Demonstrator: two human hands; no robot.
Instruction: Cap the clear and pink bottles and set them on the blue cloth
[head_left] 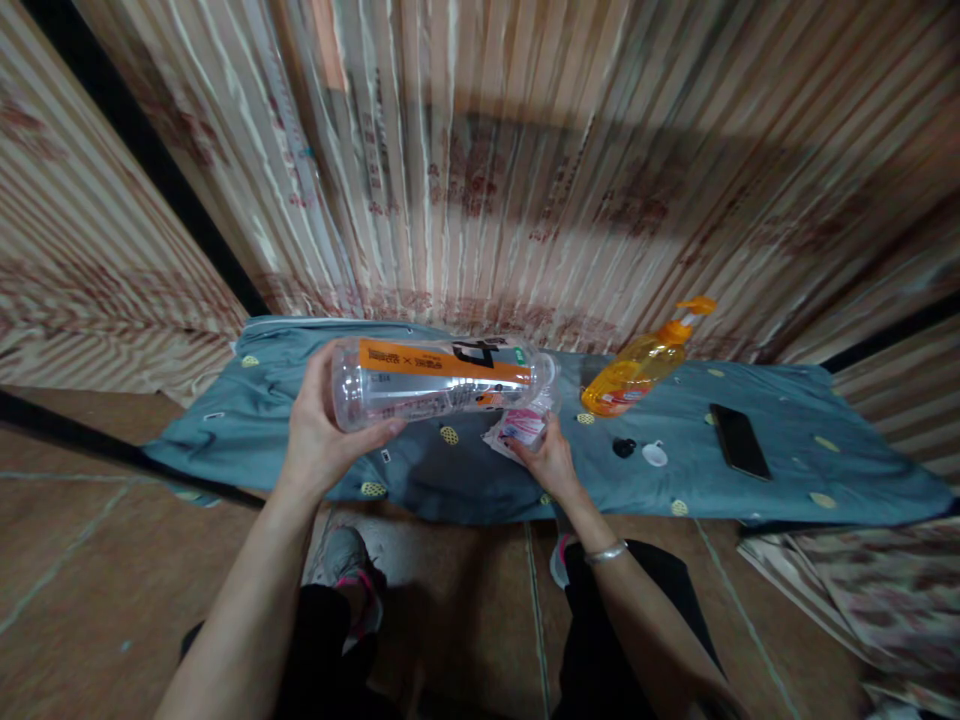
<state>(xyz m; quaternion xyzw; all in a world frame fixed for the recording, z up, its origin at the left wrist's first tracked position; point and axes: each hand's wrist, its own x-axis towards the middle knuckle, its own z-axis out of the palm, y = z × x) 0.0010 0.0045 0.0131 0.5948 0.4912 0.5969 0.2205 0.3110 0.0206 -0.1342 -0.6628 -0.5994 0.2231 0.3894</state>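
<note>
My left hand (319, 425) is wrapped round the base end of a large clear plastic bottle (442, 378) with an orange and silver label. The bottle lies sideways in the air above the blue cloth, its neck pointing right. In my right hand (551, 458), a crumpled pink-and-white packet (521, 428) is pinched just below the bottle's neck. Whether the packet touches the neck I cannot tell. Inside the bottle I make out no liquid.
A blue pineapple-print cloth (450, 490) covers the low bench. On it, to the right, are an orange pump bottle (634, 372), a small black object (623, 447), a small white object (655, 454) and a phone (739, 440). A striped curtain (480, 180) hangs behind; dark bars flank the bench.
</note>
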